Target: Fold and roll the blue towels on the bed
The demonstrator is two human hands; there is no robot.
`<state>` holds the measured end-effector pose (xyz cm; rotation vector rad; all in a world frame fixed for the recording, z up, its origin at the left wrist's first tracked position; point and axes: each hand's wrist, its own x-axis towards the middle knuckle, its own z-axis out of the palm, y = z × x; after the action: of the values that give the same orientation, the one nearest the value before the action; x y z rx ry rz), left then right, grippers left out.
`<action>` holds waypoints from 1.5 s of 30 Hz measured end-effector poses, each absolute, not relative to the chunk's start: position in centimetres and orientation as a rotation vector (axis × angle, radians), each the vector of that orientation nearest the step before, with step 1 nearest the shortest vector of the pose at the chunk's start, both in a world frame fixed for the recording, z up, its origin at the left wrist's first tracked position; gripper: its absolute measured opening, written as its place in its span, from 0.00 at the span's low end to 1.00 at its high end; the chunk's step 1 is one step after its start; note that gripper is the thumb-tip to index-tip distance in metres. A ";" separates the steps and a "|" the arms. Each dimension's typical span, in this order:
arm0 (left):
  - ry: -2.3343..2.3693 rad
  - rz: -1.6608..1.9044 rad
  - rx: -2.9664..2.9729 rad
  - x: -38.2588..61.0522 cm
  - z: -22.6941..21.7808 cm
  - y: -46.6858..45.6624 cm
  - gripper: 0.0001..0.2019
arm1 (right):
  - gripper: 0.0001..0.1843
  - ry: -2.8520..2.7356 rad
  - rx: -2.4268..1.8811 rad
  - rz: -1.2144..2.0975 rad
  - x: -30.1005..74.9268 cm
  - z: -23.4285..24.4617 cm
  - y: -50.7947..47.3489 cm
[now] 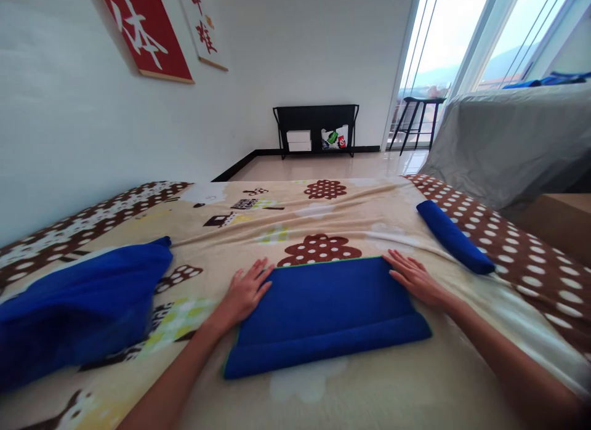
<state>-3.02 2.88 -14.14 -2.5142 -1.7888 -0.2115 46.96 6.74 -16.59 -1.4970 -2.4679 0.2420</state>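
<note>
A blue cloth (330, 307) with green edging lies flat in front of me, its near edge turned over into a strip. My left hand (249, 288) rests with fingers spread on its far left corner. At the far right corner, my right hand (413, 276) lies flat with the fingers stretched out. Neither hand grips the fabric. To the right sits a tightly rolled blue cloth (455, 236). Over on the left is a loose, rumpled blue cloth (87, 300).
Everything lies on a bed covered by a patterned blanket (221, 233) with a brown dotted border. Beyond are a black shelf (316, 119) and a dark stool (420, 109). A sheet-covered piece of furniture (512, 134) and a cardboard box (563, 223) stand at the right.
</note>
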 end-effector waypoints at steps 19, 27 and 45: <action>-1.649 -0.260 -2.387 -1.7 -14.4 -9.0 0.15 | 0.11 -2.563 -1.301 -0.177 44.8 -16.0 -2.4; -1.967 -0.027 -2.026 2.1 -12.4 -7.3 0.17 | 0.17 -2.351 -1.588 -0.464 41.0 -15.8 -1.9; -1.391 -0.287 -2.727 7.8 -14.6 -7.0 0.29 | 0.33 -2.650 -1.082 0.005 35.8 -16.0 -3.5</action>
<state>7.84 -6.95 -14.58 -2.7275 -1.3912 -0.2872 35.75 -3.53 -15.96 -1.0816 -2.6499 0.0054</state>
